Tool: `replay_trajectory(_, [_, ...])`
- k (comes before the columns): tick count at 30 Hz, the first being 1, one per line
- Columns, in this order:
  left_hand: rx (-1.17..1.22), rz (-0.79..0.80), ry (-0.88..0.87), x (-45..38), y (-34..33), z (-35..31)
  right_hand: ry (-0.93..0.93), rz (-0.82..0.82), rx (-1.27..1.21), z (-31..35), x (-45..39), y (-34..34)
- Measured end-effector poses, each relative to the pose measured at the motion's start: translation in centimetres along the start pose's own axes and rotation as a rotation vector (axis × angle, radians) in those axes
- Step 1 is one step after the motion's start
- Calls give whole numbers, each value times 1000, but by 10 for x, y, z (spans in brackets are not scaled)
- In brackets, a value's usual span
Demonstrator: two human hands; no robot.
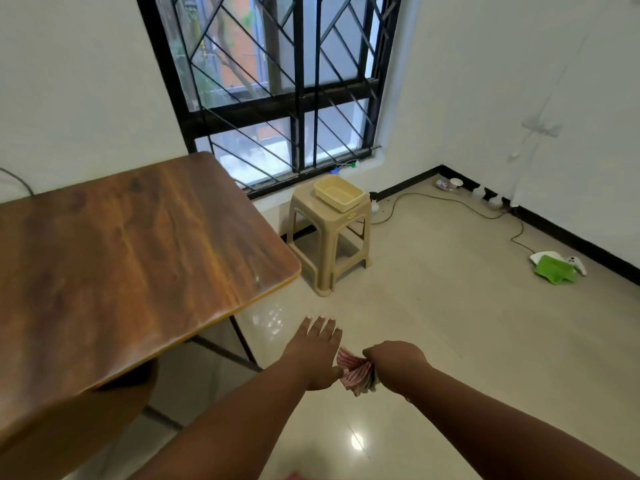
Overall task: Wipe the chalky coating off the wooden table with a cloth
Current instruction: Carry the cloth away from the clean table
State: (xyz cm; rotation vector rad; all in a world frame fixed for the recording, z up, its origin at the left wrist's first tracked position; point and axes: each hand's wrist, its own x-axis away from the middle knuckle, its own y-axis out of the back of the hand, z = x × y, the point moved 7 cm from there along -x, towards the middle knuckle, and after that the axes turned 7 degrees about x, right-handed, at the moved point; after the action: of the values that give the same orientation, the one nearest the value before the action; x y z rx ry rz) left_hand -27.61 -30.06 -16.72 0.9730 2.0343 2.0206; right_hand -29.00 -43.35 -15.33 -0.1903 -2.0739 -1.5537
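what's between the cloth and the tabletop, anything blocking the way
Nothing visible. The right hand grips the striped cloth over bare floor, right of the wooden table. The left hand is open beside the cloth, toward the table.

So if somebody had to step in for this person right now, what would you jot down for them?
Right hand: bunches the striped cloth in a closed grip, held over the floor, off the table.
Left hand: fingers straight, beside the cloth, its thumb side touching it; holds nothing.
Wooden table: to the left of both hands; the top looks brown and glossy, with a faint pale patch near the right corner. I cannot tell whether any coating remains.
Done: cloth is in hand.
Left: bring the cloth onto the tabletop, check it for chalky residue and wipe whatever shows.
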Motion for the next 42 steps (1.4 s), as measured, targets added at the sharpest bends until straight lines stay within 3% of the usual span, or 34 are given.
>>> replay_trajectory(5, [12,-12,-59,-53,49,16,-52,-22,-42,-29,-40,33])
replay_trajectory(12, [37,-3,-194,-133,73,-11,-87,17,-164,-78,-97,52])
replay_trajectory(20, [80,-184,-52,-245,136,20,-61,-131,-377,-160,-182,96])
replay_trajectory(27, [190,-189,25,-317,172,61,8,-181,-451,-219,-258,150])
replay_trajectory(37, [291,-319,71,-402,187,133,118,-220,-433,-217,-373,198])
replay_trajectory(40, [289,-292,91,-429,198,167,137,-137,-446,-219,-401,206])
replay_trajectory(42, [233,-235,66,-447,206,188,150,-164,-397,-220,-418,216])
